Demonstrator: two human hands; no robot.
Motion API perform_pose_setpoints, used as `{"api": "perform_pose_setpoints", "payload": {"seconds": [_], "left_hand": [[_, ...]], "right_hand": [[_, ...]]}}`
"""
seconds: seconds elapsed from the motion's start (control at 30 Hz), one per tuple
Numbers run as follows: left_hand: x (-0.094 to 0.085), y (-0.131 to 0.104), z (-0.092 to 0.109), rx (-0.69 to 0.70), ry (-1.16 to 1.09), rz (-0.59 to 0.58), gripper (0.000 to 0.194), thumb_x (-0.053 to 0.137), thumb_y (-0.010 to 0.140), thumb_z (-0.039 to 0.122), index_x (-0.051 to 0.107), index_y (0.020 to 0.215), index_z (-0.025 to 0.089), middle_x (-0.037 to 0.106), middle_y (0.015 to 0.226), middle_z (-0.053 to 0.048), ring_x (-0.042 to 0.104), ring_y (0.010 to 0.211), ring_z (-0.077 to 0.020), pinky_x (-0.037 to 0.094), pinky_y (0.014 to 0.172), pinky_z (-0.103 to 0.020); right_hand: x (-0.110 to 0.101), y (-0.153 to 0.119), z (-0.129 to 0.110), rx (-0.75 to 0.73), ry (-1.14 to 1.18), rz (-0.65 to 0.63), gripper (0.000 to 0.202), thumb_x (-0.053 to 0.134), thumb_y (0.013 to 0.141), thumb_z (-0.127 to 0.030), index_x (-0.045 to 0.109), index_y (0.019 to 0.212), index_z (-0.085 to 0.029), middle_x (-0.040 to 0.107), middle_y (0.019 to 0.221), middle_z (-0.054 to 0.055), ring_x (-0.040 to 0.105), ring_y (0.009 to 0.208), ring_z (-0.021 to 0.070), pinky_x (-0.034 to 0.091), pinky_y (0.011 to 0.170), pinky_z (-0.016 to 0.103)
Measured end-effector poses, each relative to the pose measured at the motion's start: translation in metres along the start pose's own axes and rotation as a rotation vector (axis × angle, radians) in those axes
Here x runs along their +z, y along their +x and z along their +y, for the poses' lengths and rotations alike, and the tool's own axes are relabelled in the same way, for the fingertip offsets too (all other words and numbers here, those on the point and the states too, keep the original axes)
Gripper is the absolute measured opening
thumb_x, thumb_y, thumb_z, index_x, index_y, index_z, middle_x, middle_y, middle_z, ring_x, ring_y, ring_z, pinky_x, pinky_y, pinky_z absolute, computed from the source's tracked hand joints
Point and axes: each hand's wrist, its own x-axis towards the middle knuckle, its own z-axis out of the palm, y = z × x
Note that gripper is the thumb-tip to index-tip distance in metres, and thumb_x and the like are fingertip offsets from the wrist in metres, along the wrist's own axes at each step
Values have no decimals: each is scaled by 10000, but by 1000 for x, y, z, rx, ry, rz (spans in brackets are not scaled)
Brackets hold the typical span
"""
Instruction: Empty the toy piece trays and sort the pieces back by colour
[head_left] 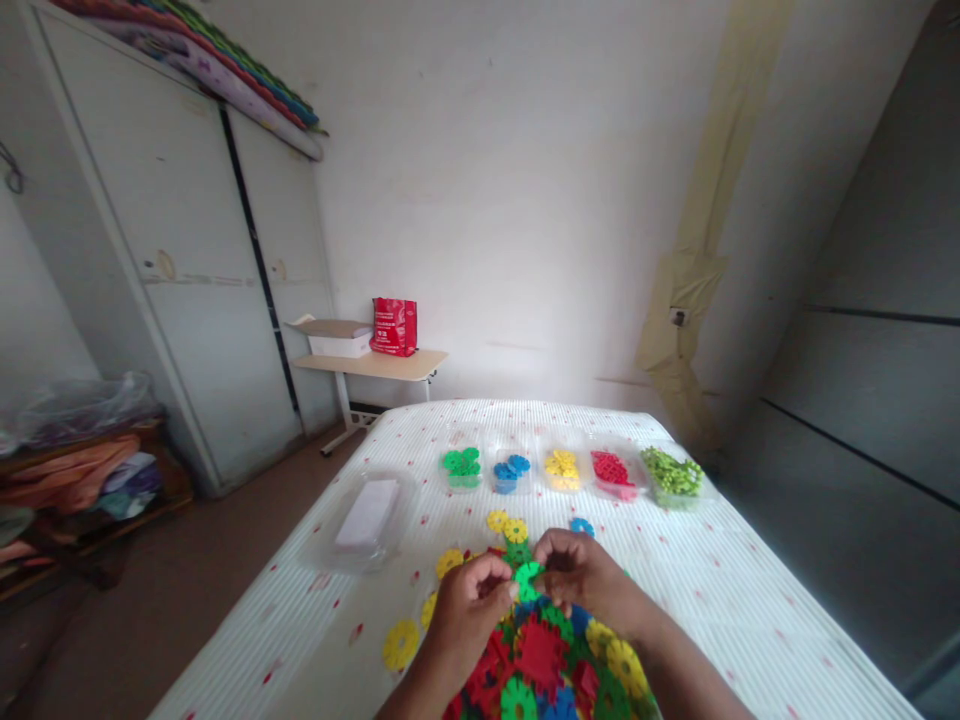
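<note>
Between my two hands is a green notched disc (529, 580), a flat plastic building piece. My left hand (480, 590) pinches its left edge with thumb and fingers. On the other side, my right hand (574, 570) has its fingers closed at the disc's right edge. Below them lies a pile of mixed pieces, with a red square piece (540, 650) on top among green, blue and yellow ones. Loose yellow discs (401, 643) lie left of the pile, and a blue disc (582, 526) lies just beyond my right hand.
Across the table stand clear tubs of green discs (462, 465), blue discs (513, 468), yellow discs (562, 466), red pieces (611, 470) and light green pieces (671, 473). At the left is a clear plastic tray (401, 500) holding a white block. A small desk (397, 366) bears a red bag (394, 327).
</note>
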Motion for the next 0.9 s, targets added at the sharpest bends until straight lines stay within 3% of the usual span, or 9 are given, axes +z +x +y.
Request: {"api": "perform_pose_setpoints", "payload": {"seconds": [0.2,0.37,0.43,0.47,0.53,0.6,0.77,0.9], "left_hand": [[-3,-1,7,47,96,-21,127,537,684,236,552,592,149,448,547,53,415,566,-90,318,540,-201],[-38,43,19,-46,133,153,136,621,690,234,594,606,130,467,504,60,480,544,-101,369,518,-206],[-54,69,27,-54,133,220,161,602,771,273,625,773,114,577,664,20,552,637,-124,448,589,-243],[-60,80,32,-57,128,249,217,574,817,305,613,922,120,622,849,-19,588,739,-143,491,653,-287],[-68,98,38,-58,121,301,314,536,857,332,544,1115,152,584,1104,-67,592,920,-181,511,774,-378],[-70,108,40,-55,122,345,349,530,862,336,514,1166,165,553,1175,-76,575,987,-201,502,820,-414],[-70,101,22,-61,173,390,326,537,856,337,543,1124,152,586,1109,-64,593,928,-190,512,779,-382],[-75,67,-2,-73,258,387,182,567,756,241,660,879,143,662,729,-7,609,685,-156,481,634,-267]], "right_hand": [[0,-9,-1,-9,24,-6,232,643,610,-198,529,811,-182,523,557,-76,439,459,56,379,442,178],[-19,-24,7,1,-32,145,224,639,668,-284,538,844,-187,528,599,-56,492,512,78,393,477,198],[-26,-28,12,18,-32,214,224,633,677,-340,538,807,-183,533,597,-48,495,512,84,387,471,204],[-29,-29,15,27,-35,247,233,629,677,-363,538,792,-182,532,584,-48,491,505,85,384,470,207],[-32,-29,21,42,-52,301,251,621,674,-396,536,773,-182,517,538,-57,472,469,83,373,462,212],[-33,-27,25,38,-80,333,255,609,672,-415,530,755,-187,509,514,-63,461,444,83,367,456,217],[-36,-25,30,39,-159,360,246,580,692,-427,526,737,-192,516,521,-54,468,442,91,372,458,227],[-38,-24,30,28,-216,387,221,560,712,-407,539,728,-188,499,528,-49,455,450,92,366,457,227]]}}
